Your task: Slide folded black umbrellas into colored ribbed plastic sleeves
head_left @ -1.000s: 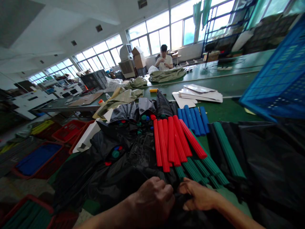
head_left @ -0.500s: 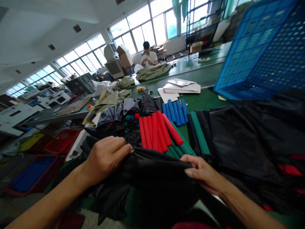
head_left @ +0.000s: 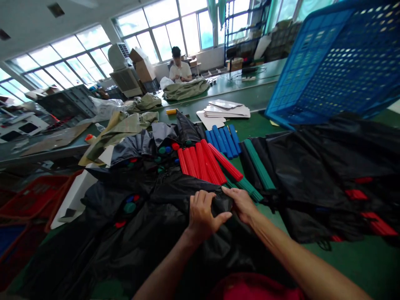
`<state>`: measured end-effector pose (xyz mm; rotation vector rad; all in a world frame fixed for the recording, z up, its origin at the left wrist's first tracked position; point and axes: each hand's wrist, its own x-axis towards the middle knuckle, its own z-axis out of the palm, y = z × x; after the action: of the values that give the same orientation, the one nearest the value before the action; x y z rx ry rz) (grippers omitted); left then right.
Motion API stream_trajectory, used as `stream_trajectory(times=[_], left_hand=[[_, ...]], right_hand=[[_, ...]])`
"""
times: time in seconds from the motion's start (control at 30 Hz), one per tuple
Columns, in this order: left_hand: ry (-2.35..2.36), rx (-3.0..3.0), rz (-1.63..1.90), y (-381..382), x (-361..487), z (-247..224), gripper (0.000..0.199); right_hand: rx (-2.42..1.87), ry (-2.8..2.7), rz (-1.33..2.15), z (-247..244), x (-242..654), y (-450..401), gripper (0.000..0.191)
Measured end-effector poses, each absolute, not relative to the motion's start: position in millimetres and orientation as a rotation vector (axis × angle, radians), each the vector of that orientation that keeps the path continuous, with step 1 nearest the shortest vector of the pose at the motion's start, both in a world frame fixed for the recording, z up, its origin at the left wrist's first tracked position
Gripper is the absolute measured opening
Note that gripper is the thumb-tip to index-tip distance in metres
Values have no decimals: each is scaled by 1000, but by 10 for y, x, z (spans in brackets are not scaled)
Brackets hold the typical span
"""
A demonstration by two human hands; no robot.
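Black bag fabric [head_left: 175, 208] spreads over the near part of the green table. My left hand [head_left: 203, 214] rests on it with the thumb spread away from the fingers. Just to its right, my right hand [head_left: 242, 204] pinches the edge of the same fabric. Beyond my hands lie red ribbed sticks [head_left: 203, 162], with green ribbed sticks [head_left: 259, 164] to their right and partly under them. Blue ribbed sticks [head_left: 223, 141] sit farther back. Round red, blue and green ends [head_left: 129, 206] poke out of black bags at the left.
A blue perforated crate [head_left: 331, 66] stands tilted at the right, behind more black bags [head_left: 312, 166]. White sheets [head_left: 225, 110] lie at the back. Red crates [head_left: 34, 196] are at the lower left. A person [head_left: 180, 68] sits across the table.
My left hand has moved right, close to my right hand, and its fingers have opened off the fabric. The stretched black fabric now lies lower across the table. The view has shifted right.
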<state>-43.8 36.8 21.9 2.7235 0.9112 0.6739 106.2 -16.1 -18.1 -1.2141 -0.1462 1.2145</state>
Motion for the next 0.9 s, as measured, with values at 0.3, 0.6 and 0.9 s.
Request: stream_trajectory(times=[0.3, 0.6, 0.9], left_hand=[[703, 2687, 811, 531, -835, 227, 33], [551, 2718, 748, 503, -981, 135, 72], [710, 2709, 559, 854, -1147, 5, 77]], right_hand=[[-1133, -295, 1191, 282, 744, -67, 38], [-1153, -258, 1371, 222, 593, -307, 30], [-1074, -345, 1387, 460, 715, -374, 31]])
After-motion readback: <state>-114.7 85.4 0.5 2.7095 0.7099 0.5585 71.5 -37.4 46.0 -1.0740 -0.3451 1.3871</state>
